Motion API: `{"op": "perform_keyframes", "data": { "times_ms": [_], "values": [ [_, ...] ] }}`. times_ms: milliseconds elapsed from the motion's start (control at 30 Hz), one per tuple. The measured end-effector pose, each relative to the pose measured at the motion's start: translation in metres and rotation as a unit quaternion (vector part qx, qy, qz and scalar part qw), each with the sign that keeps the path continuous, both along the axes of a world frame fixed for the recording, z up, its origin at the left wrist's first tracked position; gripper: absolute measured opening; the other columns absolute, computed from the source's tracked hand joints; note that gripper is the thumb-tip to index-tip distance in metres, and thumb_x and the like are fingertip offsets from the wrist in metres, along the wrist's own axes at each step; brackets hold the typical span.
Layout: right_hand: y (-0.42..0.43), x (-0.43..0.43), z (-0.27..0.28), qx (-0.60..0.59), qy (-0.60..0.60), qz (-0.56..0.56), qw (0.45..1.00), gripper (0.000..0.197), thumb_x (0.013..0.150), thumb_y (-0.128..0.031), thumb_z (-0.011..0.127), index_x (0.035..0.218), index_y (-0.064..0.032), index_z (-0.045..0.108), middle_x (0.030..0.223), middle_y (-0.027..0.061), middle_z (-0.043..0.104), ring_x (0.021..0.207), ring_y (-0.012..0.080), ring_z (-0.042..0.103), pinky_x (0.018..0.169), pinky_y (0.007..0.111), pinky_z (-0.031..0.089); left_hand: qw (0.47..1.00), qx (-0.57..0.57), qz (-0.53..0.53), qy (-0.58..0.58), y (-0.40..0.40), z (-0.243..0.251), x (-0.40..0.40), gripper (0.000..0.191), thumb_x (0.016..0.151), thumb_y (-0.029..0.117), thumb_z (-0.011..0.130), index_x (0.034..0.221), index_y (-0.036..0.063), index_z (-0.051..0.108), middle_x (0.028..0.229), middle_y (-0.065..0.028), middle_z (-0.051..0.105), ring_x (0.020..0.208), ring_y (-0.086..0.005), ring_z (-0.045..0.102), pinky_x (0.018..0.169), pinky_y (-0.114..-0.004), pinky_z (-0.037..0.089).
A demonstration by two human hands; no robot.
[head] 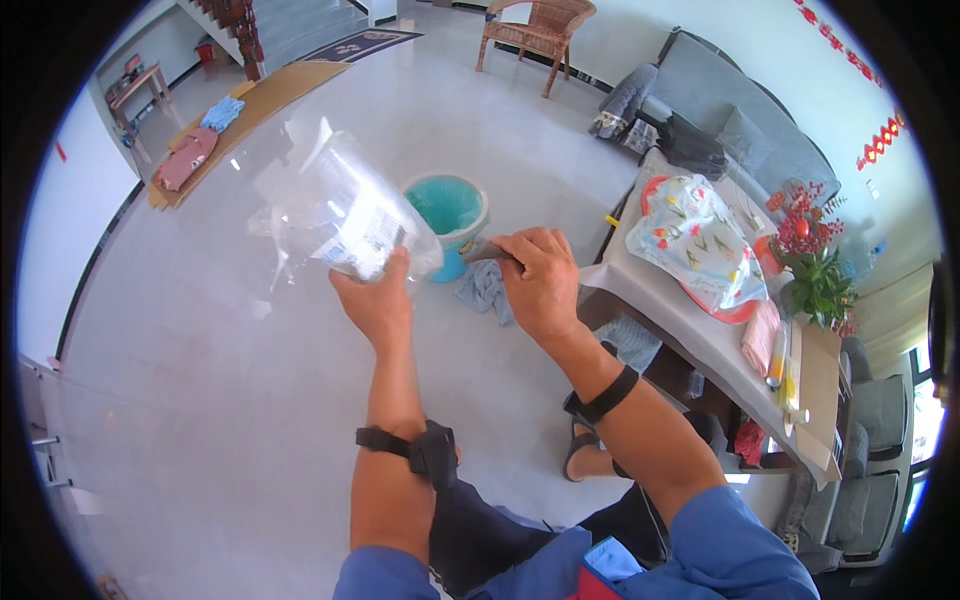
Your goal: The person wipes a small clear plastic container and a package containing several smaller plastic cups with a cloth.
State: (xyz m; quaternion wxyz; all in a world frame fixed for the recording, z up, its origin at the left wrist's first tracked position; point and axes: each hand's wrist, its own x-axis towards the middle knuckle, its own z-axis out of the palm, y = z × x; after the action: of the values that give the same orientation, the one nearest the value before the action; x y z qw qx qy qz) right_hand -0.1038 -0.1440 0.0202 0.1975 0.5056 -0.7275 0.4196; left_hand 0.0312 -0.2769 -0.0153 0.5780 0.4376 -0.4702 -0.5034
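Observation:
A clear plastic packaging bag (375, 202) with a printed white label is pinched in my left hand (379, 300), its torn, loose end spreading up and to the left. My right hand (541, 281) grips a small grey-brown flat object (489, 251) between thumb and fingers; what it is cannot be made out. Beyond both hands a turquoise bucket (450, 259) with a pale rim and a green liner stands on the floor. Part of its left side is hidden behind the bag. A crumpled blue-grey cloth (484, 291) lies on the floor just in front of the bucket.
To my right is a low table with a pale cloth (622, 259), bearing a red tray under a floral-printed bag (701, 236), a pink cloth roll (760, 337) and a plant (817, 281). Folded clothes (187, 157) lie on flattened cardboard (281, 94) at far left. A wicker chair (532, 37) stands ahead.

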Motion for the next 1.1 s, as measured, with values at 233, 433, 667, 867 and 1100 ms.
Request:
{"op": "perform_keyframes", "data": {
  "times_ms": [233,433,667,867,1100],
  "values": [
    [-0.060,0.007,0.033,-0.119,0.041,0.162,0.979,0.032,0.076,0.006,0.073,0.101,-0.0126,0.081,0.103,0.0039,0.070,0.097,0.0301,0.063,0.082,0.041,0.055,0.982,-0.026,-0.106,-0.154,0.034,0.019,-0.033,0.064,0.081,0.018,0.087,0.134,-0.0020,0.056,0.128,-0.0191,0.066,0.120,-0.0307,0.066,0.103,-0.038,0.049],
    [-0.055,-0.079,-0.031,0.047,-0.013,0.017,0.999,0.026,0.081,0.003,0.070,0.098,-0.0124,0.082,0.097,0.0069,0.073,0.099,0.0318,0.065,0.086,0.041,0.056,0.993,0.010,-0.111,0.030,0.009,0.003,-0.008,0.064,0.081,0.008,0.083,0.135,-0.0050,0.051,0.126,-0.0160,0.066,0.114,-0.0245,0.066,0.097,-0.036,0.053],
    [-0.070,-0.032,0.029,-0.117,0.097,0.143,0.978,0.037,0.070,0.009,0.076,0.100,-0.0113,0.082,0.100,0.0060,0.071,0.094,0.0297,0.066,0.080,0.039,0.056,0.983,0.089,-0.157,-0.039,0.013,0.002,0.004,0.061,0.081,0.008,0.083,0.135,-0.0031,0.056,0.127,-0.0135,0.067,0.115,-0.0237,0.066,0.101,-0.035,0.051],
    [-0.077,-0.095,-0.005,-0.028,0.079,0.002,0.996,0.031,0.075,0.002,0.070,0.100,-0.0120,0.082,0.098,0.0082,0.074,0.102,0.0290,0.065,0.081,0.041,0.056,0.947,0.043,-0.275,-0.158,0.026,0.005,0.004,0.062,0.078,0.016,0.086,0.131,-0.0030,0.059,0.125,-0.0173,0.071,0.113,-0.0257,0.069,0.099,-0.037,0.053],
    [-0.067,-0.103,-0.007,0.000,-0.320,-0.013,0.947,0.018,0.088,-0.001,0.071,0.103,-0.0047,0.080,0.095,0.0086,0.075,0.090,0.0219,0.071,0.081,0.036,0.056,0.877,0.217,-0.359,0.235,-0.004,-0.015,0.033,0.064,0.087,0.017,0.078,0.143,-0.0053,0.055,0.131,-0.0169,0.068,0.116,-0.0320,0.068,0.100,-0.044,0.055]
  ]
}}
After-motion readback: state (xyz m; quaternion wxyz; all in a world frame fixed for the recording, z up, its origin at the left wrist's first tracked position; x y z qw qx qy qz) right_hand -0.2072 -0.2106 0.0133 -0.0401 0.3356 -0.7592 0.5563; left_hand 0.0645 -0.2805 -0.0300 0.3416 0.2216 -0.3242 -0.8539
